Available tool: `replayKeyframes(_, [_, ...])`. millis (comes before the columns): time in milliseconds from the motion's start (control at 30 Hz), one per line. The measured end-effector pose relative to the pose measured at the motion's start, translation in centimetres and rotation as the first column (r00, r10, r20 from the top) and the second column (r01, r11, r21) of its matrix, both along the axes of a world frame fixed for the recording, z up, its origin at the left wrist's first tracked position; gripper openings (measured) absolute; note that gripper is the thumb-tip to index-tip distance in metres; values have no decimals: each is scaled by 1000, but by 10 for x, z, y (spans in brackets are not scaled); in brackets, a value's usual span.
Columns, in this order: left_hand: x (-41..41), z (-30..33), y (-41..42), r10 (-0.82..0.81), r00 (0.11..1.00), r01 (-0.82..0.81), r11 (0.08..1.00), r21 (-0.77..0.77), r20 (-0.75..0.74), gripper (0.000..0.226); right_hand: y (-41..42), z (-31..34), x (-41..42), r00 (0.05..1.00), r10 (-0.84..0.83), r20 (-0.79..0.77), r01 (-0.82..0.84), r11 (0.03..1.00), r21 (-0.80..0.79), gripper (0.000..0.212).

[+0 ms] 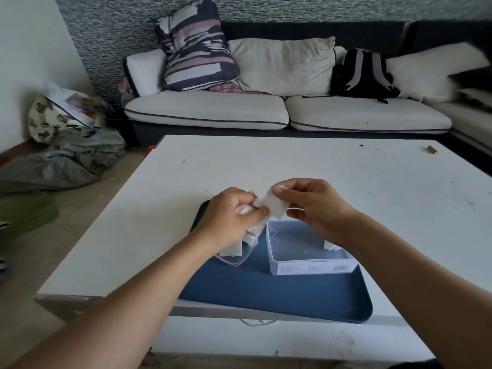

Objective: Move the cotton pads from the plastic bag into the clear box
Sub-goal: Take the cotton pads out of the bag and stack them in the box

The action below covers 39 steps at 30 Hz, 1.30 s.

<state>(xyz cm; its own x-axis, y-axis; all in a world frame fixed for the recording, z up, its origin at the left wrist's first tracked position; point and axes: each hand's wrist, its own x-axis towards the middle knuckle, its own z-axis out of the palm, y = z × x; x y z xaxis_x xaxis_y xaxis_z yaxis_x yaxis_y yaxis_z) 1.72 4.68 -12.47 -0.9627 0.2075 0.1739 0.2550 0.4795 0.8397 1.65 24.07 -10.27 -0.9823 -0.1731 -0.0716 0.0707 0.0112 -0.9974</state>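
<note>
My left hand point(232, 217) grips the top of a clear plastic bag point(241, 255) that hangs down onto the blue tray point(279, 291); white cotton pads show through its lower part. A white cotton pad point(271, 205) sticks out of the bag's mouth, pinched at its upper edge by my right hand point(314, 206). Both hands hover just above the far left corner of the clear box point(308, 258), which stands on the tray. Inside the box, a bit of white pad point(329, 245) peeks out from under my right wrist.
The tray lies at the near edge of a white table point(292, 169). A small brown object point(432, 149) rests at the table's far right. Beyond the table is a sofa with cushions and a black backpack point(364, 73). Clothes and bags are heaped on the floor to the left.
</note>
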Motion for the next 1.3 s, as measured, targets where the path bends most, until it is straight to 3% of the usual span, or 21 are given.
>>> replayKeyframes(100, [1, 3, 0, -38, 999, 37, 995, -93, -9, 22, 3, 4, 4, 997, 72, -9, -70, 986, 154, 37])
replayKeyframes(200, [3, 5, 0, -76, 996, 68, 982, -178, -38, 12, 2, 2, 7, 993, 105, -49, -89, 963, 255, 12])
replayKeyframes(267, [3, 5, 0, -75, 996, 65, 977, -205, -40, 11, 3, 1, 7, 993, 104, -50, -91, 971, 220, 4])
replayKeyframes(400, [4, 7, -2, -74, 997, 71, 965, -251, -2, 6, 4, 0, 6, 989, 149, 6, -149, 982, 116, 11])
replayKeyframes(600, [6, 11, -4, -83, 995, 97, 960, -264, 63, 11, 11, 7, 4, 993, 105, 47, -101, 992, -76, 28])
replayKeyframes(667, [6, 11, -4, -90, 993, 107, 961, -254, 76, 11, 14, 7, 2, 993, 82, 84, -65, 979, -191, 26])
replayKeyframes(733, [7, 11, -3, -102, 991, 122, 960, -251, 91, 8, 16, 6, 0, 990, 57, 126, -30, 979, -201, 16])
replayKeyframes(767, [7, 11, -3, -108, 989, 131, 959, -250, 102, 7, 17, 5, -1, 990, 43, 135, -27, 992, -120, 8])
replayKeyframes(833, [8, 11, -1, -113, 986, 143, 955, -261, 126, 7, 18, 3, 0, 991, 69, 112, -86, 984, 156, 20])
replayKeyframes(933, [8, 10, 2, -139, 982, 173, 933, -315, 126, 9, 10, 6, 6, 975, 222, 21, -211, 887, 410, 21])
replayKeyframes(1067, [9, 8, 6, -161, 979, 193, 928, -319, 126, 10, 10, 9, 6, 963, 259, -80, -139, 724, 675, 7])
replayKeyframes(1133, [8, 6, 7, -136, 983, 165, 947, -275, 120, 1, 20, 9, 2, 984, 125, -128, 2, 708, 706, 6])
replayKeyframes(1200, [5, 3, 7, -96, 987, 121, 971, -206, 127, 18, 38, 6, -4, 981, -158, -116, 196, 774, 602, 10])
replayKeyframes(1300, [4, 1, 6, -66, 983, 90, 986, -140, 169, 55, 65, -3, -10, 888, -455, 70, 382, 813, 440, 13])
